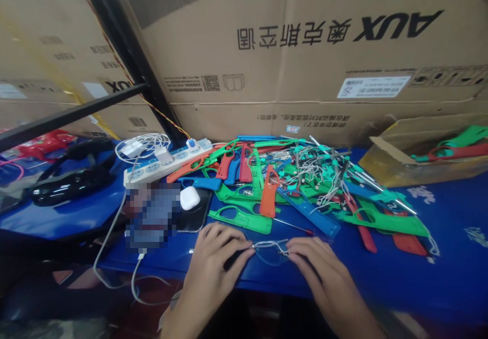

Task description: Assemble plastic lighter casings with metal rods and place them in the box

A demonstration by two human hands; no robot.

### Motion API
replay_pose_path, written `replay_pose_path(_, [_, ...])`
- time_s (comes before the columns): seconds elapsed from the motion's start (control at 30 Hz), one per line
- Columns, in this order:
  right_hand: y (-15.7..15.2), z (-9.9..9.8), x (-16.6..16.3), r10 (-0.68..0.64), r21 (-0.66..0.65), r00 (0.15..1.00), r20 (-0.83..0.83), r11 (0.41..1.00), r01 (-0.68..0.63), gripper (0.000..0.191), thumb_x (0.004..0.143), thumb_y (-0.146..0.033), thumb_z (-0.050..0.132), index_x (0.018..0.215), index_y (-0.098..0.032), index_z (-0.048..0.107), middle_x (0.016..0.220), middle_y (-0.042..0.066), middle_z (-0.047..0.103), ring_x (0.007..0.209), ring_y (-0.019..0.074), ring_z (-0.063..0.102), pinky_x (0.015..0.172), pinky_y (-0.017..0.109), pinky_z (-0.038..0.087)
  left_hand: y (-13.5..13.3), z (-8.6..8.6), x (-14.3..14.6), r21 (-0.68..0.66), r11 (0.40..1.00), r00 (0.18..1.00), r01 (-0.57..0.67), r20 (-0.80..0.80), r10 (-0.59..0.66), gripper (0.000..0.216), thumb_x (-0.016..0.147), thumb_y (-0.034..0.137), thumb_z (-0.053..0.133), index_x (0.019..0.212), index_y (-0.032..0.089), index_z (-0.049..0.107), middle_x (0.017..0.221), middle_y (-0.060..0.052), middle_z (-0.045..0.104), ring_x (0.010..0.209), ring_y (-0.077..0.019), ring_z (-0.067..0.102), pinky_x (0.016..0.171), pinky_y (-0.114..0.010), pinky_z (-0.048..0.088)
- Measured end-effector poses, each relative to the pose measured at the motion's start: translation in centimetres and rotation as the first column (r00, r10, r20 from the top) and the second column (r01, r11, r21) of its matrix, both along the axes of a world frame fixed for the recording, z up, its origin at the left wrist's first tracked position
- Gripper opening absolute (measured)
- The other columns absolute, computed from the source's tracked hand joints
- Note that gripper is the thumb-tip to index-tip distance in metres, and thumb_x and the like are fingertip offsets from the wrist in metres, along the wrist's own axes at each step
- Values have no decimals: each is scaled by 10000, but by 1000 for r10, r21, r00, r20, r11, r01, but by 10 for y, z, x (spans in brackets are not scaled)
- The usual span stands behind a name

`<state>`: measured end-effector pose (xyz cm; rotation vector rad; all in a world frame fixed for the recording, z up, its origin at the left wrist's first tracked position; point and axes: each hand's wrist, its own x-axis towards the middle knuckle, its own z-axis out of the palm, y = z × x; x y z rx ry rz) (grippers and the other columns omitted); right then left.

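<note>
At the table's front edge my left hand (217,265) pinches one end of a thin white wire (269,245), where a small metal bit shows at the fingertips. My right hand (324,270) is closed in a pinch on the wire's other end, with a small dark tip beside the thumb. The wire spans the gap between both hands in loose strands. Just beyond them lie a green plastic lighter shell (240,219), an orange shell (270,191) and a blue shell (310,212). A thin metal rod (292,225) with a red end rests behind my fingers.
A heap of coloured shells, metal tubes and white wires (312,168) covers the table's back. An open carton (430,168) with shells stands right. Left are a power strip (168,161), a white earbud case (189,197), a phone (196,214) and trailing cables (99,257).
</note>
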<state>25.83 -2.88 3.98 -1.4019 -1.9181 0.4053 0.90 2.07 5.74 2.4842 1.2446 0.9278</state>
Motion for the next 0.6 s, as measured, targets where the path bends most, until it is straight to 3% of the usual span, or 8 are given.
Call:
replay_pose_path(0.33, [4,2,2,15,14,1000,3,1000,-15,197,1069,-286,482,1044,-292,677,1071,-7,758,1012,168,728,917,287,548,-1,0,0,57,998,1000,13,-5,-13,71,990,204,682,995,263,723,964,25,744,896,-180,657,985,-418,376])
replay_pose_path(0.6, [2,1,1,-7,-11,1000,4,1000,7,135,1042,-360,559,1070,-278,662,1090,16,757,1026,197,722,962,351,539,0,-2,-1,53,998,999,15,28,-16,75,996,216,673,1016,262,729,979,13,746,914,-192,651,946,-396,399])
